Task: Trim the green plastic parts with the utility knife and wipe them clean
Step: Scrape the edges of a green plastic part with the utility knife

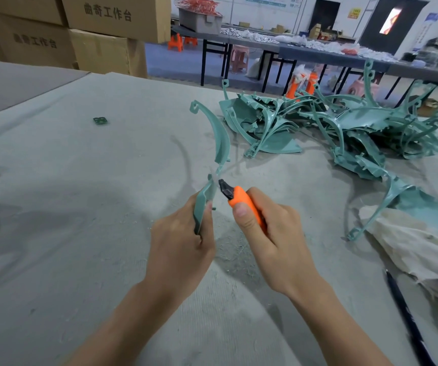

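- Green plastic part (222,142), a long curved strip, is held up over the tabletop (80,207), its lower end in the left hand (181,247) and its hooked tip pointing up and away.
- Left hand's fingers and thumb are curled tightly round the strip's lower end.
- Orange utility knife (241,199) sits just right of the strip, its dark nose aimed at the strip's edge; whether the blade touches is too blurred to tell.
- Right hand (273,233) is wrapped round the knife handle, thumb pressed on top.
- Fine pale shavings (228,249) lie scattered on the grey, cloth-covered tabletop under both hands.
- Farther back and to the right, a tangled pile of green parts (344,128) rests on the tabletop.
- At the right edge lies a crumpled off-white cloth (418,247), with a slim black stick-like object (407,320) near it.
- One small green piece (100,120) lies alone, well to the left.
- Cardboard boxes (107,22) are stacked behind the tabletop.
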A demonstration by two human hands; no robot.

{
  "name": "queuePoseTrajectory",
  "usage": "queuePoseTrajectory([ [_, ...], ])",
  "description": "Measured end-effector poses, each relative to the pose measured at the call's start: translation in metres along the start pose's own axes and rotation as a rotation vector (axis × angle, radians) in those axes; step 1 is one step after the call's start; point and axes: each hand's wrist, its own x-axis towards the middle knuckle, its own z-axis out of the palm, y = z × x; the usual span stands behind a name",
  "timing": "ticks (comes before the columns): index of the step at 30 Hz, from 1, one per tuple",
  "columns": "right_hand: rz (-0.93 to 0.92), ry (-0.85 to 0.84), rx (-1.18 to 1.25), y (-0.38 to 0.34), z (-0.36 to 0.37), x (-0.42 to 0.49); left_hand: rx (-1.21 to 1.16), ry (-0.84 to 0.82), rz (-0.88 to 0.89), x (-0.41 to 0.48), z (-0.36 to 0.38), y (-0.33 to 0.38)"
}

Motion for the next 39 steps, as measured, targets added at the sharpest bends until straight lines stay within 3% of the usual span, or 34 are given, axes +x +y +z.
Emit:
queuePoseTrajectory([
  [7,0.061,0.047,-0.043,0.007,0.0,0.008,0.033,-0.023,0.06,-0.002,0.0,-0.002],
  [15,-0.01,0.021,-0.008,0.012,-0.005,0.001,0.034,-0.074,0.005,-0.002,0.002,-0.001],
  [23,0.074,0.094,0.036,0.026,-0.007,0.007,0.02,-0.146,-0.017,-0.006,0.001,0.003],
  [39,0.125,0.138,-0.177,0.034,-0.005,0.008,-0.041,-0.133,0.067,-0.005,-0.002,-0.005],
])
